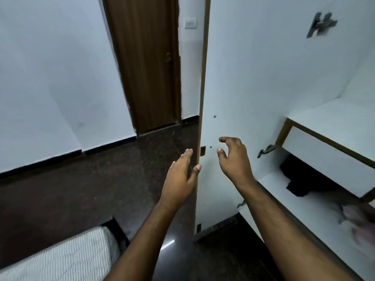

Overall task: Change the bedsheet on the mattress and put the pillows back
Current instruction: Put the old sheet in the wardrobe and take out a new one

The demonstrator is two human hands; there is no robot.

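Reaching toward an open wardrobe door [243, 78], left hand [180, 177] touches its upright edge, fingers straight; right hand [235, 157] hovers loosely curled, holding nothing. Mattress [60, 258] lies lower left; blurred patterned cloth [359, 222] sits lower right, nearer the right hand.

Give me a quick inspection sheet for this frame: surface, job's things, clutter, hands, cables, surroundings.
Surface: dark speckled floor.
Job's things: mattress corner, striped cover, lower left; no pillows seen.
Clutter: dark fabric on a wardrobe shelf; blurred pale cloth at right edge.
Hands: left hand open at edge of open wardrobe door; right hand open, loosely curled, empty.
Cables: nothing seen.
Surroundings: white walls, brown room door, wall switch.
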